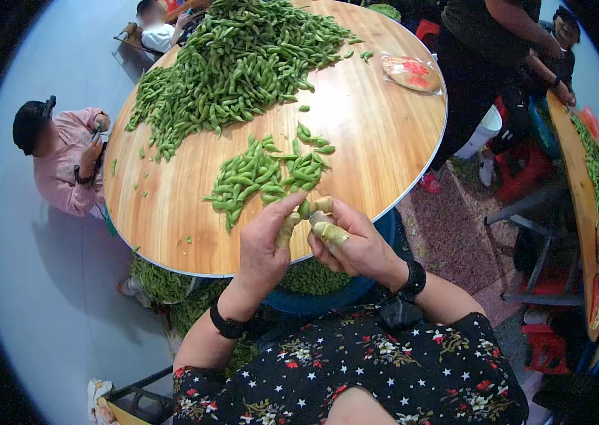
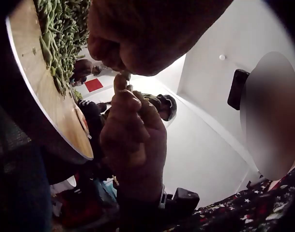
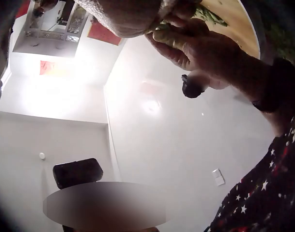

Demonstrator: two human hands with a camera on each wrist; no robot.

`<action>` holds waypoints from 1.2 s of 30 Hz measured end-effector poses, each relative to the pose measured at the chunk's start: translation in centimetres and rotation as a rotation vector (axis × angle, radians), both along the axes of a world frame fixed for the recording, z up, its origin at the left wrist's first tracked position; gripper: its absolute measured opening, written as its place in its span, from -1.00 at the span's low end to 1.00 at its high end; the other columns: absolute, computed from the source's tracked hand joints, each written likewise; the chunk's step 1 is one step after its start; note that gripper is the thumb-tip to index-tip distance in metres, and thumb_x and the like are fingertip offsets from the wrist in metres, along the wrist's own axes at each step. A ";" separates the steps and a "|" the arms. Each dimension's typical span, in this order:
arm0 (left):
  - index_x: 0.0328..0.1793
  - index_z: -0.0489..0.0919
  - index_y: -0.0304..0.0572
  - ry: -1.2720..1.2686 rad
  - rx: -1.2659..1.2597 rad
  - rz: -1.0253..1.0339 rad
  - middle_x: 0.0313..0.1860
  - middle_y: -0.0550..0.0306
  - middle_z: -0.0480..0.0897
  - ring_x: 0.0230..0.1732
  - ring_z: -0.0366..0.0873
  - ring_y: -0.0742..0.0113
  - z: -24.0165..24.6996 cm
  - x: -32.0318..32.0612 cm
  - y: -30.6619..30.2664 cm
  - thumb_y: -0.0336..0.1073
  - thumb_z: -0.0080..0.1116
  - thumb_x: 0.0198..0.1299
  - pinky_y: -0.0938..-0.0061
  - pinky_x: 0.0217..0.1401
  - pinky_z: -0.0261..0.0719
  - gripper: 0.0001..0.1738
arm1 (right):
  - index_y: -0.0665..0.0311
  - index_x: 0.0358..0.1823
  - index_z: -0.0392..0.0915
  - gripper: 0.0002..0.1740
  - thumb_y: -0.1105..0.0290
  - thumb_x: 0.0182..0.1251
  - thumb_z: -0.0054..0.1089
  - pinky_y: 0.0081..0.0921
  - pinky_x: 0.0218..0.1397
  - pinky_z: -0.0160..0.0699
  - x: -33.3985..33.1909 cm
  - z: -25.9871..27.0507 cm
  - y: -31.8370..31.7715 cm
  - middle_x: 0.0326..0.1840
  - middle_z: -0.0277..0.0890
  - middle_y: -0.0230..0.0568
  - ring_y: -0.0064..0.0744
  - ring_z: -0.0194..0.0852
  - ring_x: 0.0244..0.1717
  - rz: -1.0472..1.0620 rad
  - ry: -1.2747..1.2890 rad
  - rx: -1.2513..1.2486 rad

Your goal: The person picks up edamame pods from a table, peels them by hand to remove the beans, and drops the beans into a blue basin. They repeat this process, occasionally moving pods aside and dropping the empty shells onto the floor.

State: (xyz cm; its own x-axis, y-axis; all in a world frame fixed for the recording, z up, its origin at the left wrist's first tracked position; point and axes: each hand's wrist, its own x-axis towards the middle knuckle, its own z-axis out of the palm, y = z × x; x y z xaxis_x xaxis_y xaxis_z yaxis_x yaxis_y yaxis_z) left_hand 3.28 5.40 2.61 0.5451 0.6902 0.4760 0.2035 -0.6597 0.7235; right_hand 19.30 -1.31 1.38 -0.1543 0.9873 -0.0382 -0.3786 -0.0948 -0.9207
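Note:
In the head view my left hand [image 1: 264, 237] pinches a green soybean pod [image 1: 304, 209] between thumb and index finger, over the table's near edge. My right hand [image 1: 356, 237] meets it from the right, its fingers curled round a small grey thing [image 1: 315, 217] at the pod's side; I cannot tell its kind. Yellowish covers wrap the right thumb [image 1: 331, 232] and index finger [image 1: 322, 205], and the left thumb [image 1: 287, 230]. Just beyond the hands lies a small heap of pods [image 1: 246, 177]. Both wrist views show the hands with fingertips together.
A large pod pile [image 1: 235, 71] covers the back of the round wooden table [image 1: 377, 142]. A bagged round fan-like thing [image 1: 411, 73] lies at the right rim. Below the near edge stands a blue tub [image 1: 363, 283] of greens. A person in pink [image 1: 65, 156] sits at left.

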 end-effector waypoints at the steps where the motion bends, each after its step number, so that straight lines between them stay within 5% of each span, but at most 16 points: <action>1: 0.14 0.53 -0.24 0.000 0.000 0.002 -0.02 -0.15 0.63 0.03 0.60 -0.01 -0.1 0.0 0.0 -0.58 0.02 0.19 0.32 0.04 0.55 -0.63 | 0.22 0.18 0.26 -0.69 0.36 0.47 -0.14 -0.69 -0.64 0.25 -0.1 0.3 -0.1 -0.47 0.37 -0.40 -0.64 0.27 -0.66 0.005 0.011 -0.024; 6: 0.10 0.56 -0.26 0.124 0.321 0.035 -0.33 -0.09 0.61 -0.36 0.60 0.03 0.2 -1.2 -0.9 -0.61 0.05 0.11 0.34 -0.29 0.56 -0.61 | 0.22 0.09 0.27 -0.76 0.36 0.47 -0.14 -0.68 -0.66 0.23 -0.4 0.4 -0.6 -0.48 0.37 -0.41 -0.65 0.25 -0.67 0.035 -0.039 -0.018; 9: 0.09 0.57 -0.27 -0.022 0.330 -0.002 -0.48 -0.04 0.54 -0.53 0.52 0.14 -0.6 -1.5 -2.0 -0.59 0.09 0.06 0.40 -0.43 0.50 -0.60 | 0.20 0.02 0.28 -0.82 0.35 0.47 -0.14 -0.70 -0.69 0.19 -0.8 -0.1 -1.1 -0.49 0.36 -0.42 -0.69 0.22 -0.69 0.005 -0.198 0.300; 10: 0.11 0.56 -0.26 -0.130 0.186 -0.003 -0.52 0.13 0.50 -0.61 0.42 0.38 -0.8 -1.1 -2.1 -0.50 0.07 0.20 0.55 -0.54 0.38 -0.67 | 0.19 0.08 0.26 -0.77 0.33 0.48 -0.12 -0.71 -0.72 0.14 -0.9 0.0 -1.3 -0.49 0.36 -0.39 -0.68 0.17 -0.72 0.067 -0.026 0.055; 11: 0.11 0.56 -0.26 -0.130 0.182 -0.001 -0.52 0.13 0.50 -0.61 0.42 0.38 -1.2 -1.2 -2.5 -0.50 0.07 0.20 0.55 -0.54 0.38 -0.67 | 0.17 0.14 0.24 -0.72 0.31 0.48 -0.11 -0.72 -0.74 0.10 -1.0 0.1 -1.3 -0.48 0.37 -0.37 -0.67 0.12 -0.74 0.127 0.144 -0.186; 13: 0.12 0.55 -0.24 -0.364 -0.957 -0.035 -0.51 0.30 0.46 -0.60 0.33 0.58 -1.9 -1.6 -3.0 -0.36 0.01 0.35 0.69 -0.56 0.24 -0.73 | 0.16 0.12 0.25 -0.74 0.31 0.47 -0.13 -0.70 -0.77 0.11 -0.7 -0.3 -0.8 -0.49 0.38 -0.35 -0.65 0.15 -0.77 0.183 0.276 -0.265; 14: 0.13 0.54 -0.22 -0.517 -1.144 -0.149 -0.49 0.43 0.40 -0.57 0.23 0.71 -2.5 -1.7 -2.9 -0.23 -0.04 0.42 0.79 -0.55 0.12 -0.70 | 0.15 0.09 0.28 -0.76 0.30 0.47 -0.13 -0.73 -0.76 0.14 -0.7 -0.4 -0.7 -0.50 0.39 -0.38 -0.66 0.17 -0.76 0.197 0.328 -0.310; 18: 0.09 0.56 -0.25 -0.407 -1.111 -0.061 -0.48 0.29 0.51 -0.56 0.36 0.59 -3.1 -2.2 -2.5 -0.27 0.07 0.34 0.69 -0.55 0.27 -0.72 | 0.17 0.02 0.30 -0.79 0.27 0.49 -0.15 -0.71 -0.74 0.23 -0.5 -1.2 -0.4 -0.51 0.41 -0.37 -0.62 0.26 -0.73 0.212 0.322 -0.345; 20: 0.02 0.57 -0.28 -0.021 0.012 0.073 -0.41 0.08 0.60 -0.51 0.52 0.36 -3.5 -2.5 -2.3 -0.37 0.20 0.18 0.51 -0.51 0.45 -0.72 | 0.18 0.03 0.29 -0.79 0.27 0.49 -0.15 -0.69 -0.74 0.26 -0.6 -1.4 -0.4 -0.50 0.41 -0.35 -0.59 0.31 -0.72 0.202 0.285 -0.349; 21: 0.02 0.57 -0.28 -0.022 0.011 0.073 -0.41 0.08 0.60 -0.51 0.52 0.36 -3.4 -2.6 -2.3 -0.37 0.20 0.18 0.51 -0.51 0.45 -0.72 | 0.19 0.02 0.28 -0.79 0.28 0.49 -0.17 -0.66 -0.73 0.28 -0.8 -1.6 -0.4 -0.50 0.42 -0.34 -0.56 0.34 -0.71 0.176 0.247 -0.349; 23: -0.04 0.58 -0.31 0.147 0.394 0.134 -0.33 -0.06 0.63 -0.41 0.60 0.12 -3.0 -2.8 -2.5 -0.48 0.26 0.00 0.36 -0.40 0.56 -0.67 | 0.20 0.02 0.27 -0.80 0.29 0.50 -0.18 -0.63 -0.73 0.31 -1.2 -1.6 -0.5 -0.50 0.42 -0.33 -0.53 0.38 -0.70 0.152 0.207 -0.353; 28: -0.08 0.55 -0.31 0.106 0.352 0.170 -0.36 -0.03 0.62 -0.42 0.58 0.04 -3.5 -2.3 -2.7 -0.48 0.25 -0.03 0.34 -0.42 0.55 -0.68 | 0.25 0.03 0.26 -0.79 0.31 0.50 -0.15 -0.63 -0.68 0.38 -2.5 -0.6 -1.1 -0.47 0.43 -0.27 -0.51 0.35 -0.70 0.089 0.058 -0.239; 31: -0.11 0.53 -0.32 -0.014 0.129 0.154 -0.41 -0.04 0.60 -0.47 0.57 0.11 -3.9 -1.7 -3.1 -0.48 0.18 0.05 0.37 -0.42 0.54 -0.76 | 0.22 -0.11 0.27 -0.87 0.33 0.49 -0.17 -0.62 -0.73 0.28 -2.6 -0.9 -1.0 -0.50 0.41 -0.33 -0.54 0.38 -0.70 0.081 0.030 -0.182; 36: -0.14 0.52 -0.31 -0.149 -0.401 0.215 -0.50 0.00 0.55 -0.51 0.54 0.32 -4.4 -1.6 -3.2 -0.45 -0.03 0.22 0.45 -0.41 0.48 -0.85 | 0.22 -0.07 0.28 -0.85 0.32 0.49 -0.15 -0.66 -0.73 0.25 -2.5 -1.9 -0.9 -0.50 0.41 -0.35 -0.57 0.33 -0.70 0.078 -0.038 -0.169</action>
State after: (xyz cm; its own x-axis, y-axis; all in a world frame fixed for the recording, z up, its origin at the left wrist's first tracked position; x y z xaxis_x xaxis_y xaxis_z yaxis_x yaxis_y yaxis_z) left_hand 1.67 2.20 -1.83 0.3156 0.9250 0.2115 0.1797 -0.2771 0.9439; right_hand 16.81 -2.21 -0.57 -0.2255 0.9513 -0.2102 -0.3291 -0.2775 -0.9026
